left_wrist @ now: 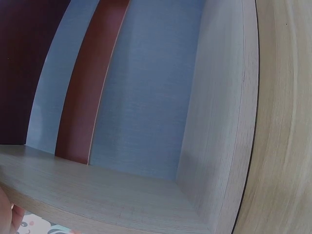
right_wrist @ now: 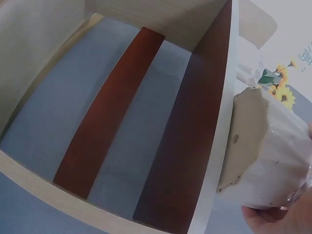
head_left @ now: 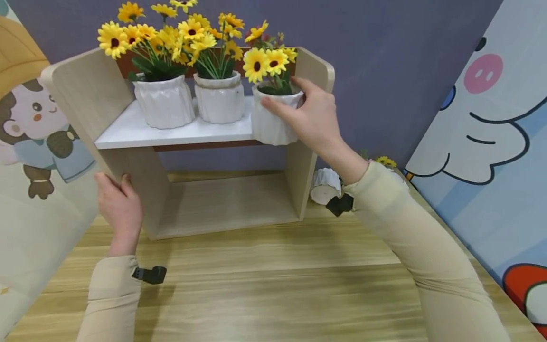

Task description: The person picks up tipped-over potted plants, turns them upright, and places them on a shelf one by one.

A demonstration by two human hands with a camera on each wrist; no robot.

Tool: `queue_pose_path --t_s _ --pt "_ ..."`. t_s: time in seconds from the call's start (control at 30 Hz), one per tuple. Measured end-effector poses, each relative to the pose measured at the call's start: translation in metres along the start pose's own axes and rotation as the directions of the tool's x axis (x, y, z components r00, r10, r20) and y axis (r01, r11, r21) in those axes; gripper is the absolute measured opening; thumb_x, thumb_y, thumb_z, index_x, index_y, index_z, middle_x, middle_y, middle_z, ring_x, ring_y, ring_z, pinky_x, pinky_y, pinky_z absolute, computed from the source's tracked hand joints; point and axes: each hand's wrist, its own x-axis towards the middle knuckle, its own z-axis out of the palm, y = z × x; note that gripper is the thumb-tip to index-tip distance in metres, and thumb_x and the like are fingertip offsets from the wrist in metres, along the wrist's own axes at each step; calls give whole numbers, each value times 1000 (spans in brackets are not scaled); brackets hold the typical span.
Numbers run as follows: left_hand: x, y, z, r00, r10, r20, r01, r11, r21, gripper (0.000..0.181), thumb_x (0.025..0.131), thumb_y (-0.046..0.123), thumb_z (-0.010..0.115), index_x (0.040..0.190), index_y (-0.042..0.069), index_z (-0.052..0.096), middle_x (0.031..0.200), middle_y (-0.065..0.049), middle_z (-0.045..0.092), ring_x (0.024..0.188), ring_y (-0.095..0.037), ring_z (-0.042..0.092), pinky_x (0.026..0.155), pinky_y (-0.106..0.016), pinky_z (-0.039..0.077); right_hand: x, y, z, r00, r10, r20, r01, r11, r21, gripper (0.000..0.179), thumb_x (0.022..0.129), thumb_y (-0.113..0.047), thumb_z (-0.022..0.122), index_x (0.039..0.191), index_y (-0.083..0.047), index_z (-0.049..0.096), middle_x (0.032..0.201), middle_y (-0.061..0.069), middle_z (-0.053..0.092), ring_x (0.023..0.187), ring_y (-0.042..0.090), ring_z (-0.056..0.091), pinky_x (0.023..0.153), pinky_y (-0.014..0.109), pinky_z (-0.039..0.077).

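Note:
My right hand (head_left: 314, 114) grips the rim of a white pot (head_left: 273, 123) of yellow artificial flowers, thumb in front and fingers behind. This pot overhangs the front edge at the right end of the white upper shelf board (head_left: 141, 135). In the right wrist view the underside of the pot (right_wrist: 248, 136) shows beside the board's edge. My left hand (head_left: 119, 204) holds the front edge of the left side panel (head_left: 102, 118) of the wooden shelf. Only a bit of the left hand (left_wrist: 6, 214) appears in the left wrist view.
Two more white pots (head_left: 164, 104) of yellow flowers stand on the upper board, left and middle. A white pot (head_left: 325, 185) lies tipped on the wood-grain table (head_left: 256, 285), right of the shelf, partly behind my right arm. A purple-grey wall (head_left: 384, 71) rises behind.

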Motion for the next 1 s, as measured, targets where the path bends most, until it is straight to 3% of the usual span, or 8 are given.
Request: queue_pose_path --t_s 0.07,0.17,0.3,0.4,0.53,0.63,0.7,1.0 --pt "0 0 0 1000 5 -4 -5 1000 1 41 94 35 40 112 -1 41 107 -27 53 104 -44 51 80 -53 36 4 -2 2 1000 28 12 -27 999 -27 81 71 -59 65 132 -9 47 116 6 62 78 10 54 64 21 41" --pt "0 -1 1 1000 12 -8 -12 1000 3 41 94 35 40 112 -1 41 106 -28 53 103 -44 51 80 -53 36 11 -4 7 998 63 23 -61 996 -61 85 70 -63 63 133 -9 45 123 6 58 75 11 53 67 20 40" --pt "0 -1 1 1000 18 -9 -18 1000 5 41 94 35 40 112 -1 41 106 -28 53 102 -45 52 79 -53 36 19 -3 13 995 92 28 -89 992 -90 87 70 -65 61 135 -9 43 110 7 63 59 13 44 62 21 38" --pt "0 -2 1 1000 17 -10 -17 1000 2 41 94 35 40 112 -1 41 106 -28 53 102 -45 52 80 -54 35 24 -2 17 993 116 28 -112 988 -103 89 69 -67 60 135 -10 42 108 6 63 60 13 47 62 22 40" --pt "0 -2 1 1000 15 -10 -15 1000 1 41 94 35 40 113 -1 41 106 -28 53 102 -45 51 80 -54 36 31 -2 22 987 157 34 -152 983 -107 93 67 -70 59 137 -12 40 127 4 55 89 12 59 79 23 46" --pt "0 -2 1 1000 11 -9 -11 1000 4 41 94 35 40 113 -1 41 106 -28 53 103 -45 51 81 -54 36 36 -1 25 982 184 38 -180 979 -97 95 67 -70 59 138 -13 38 136 4 47 113 13 53 92 24 42" --pt "0 -2 1 1000 7 -7 -7 1000 6 41 94 35 40 113 -1 41 107 -27 53 104 -44 51 82 -53 36 39 -1 27 980 197 36 -193 977 -86 96 66 -71 60 139 -13 37 137 4 46 118 14 50 95 25 41" --pt "0 -2 0 1000 1 -2 -1 1000 9 41 94 36 40 113 -1 41 107 -27 53 103 -44 51 82 -52 36 51 3 40 975 222 14 -220 974 -58 97 66 -70 60 140 -13 34 133 8 50 91 14 56 92 26 43"
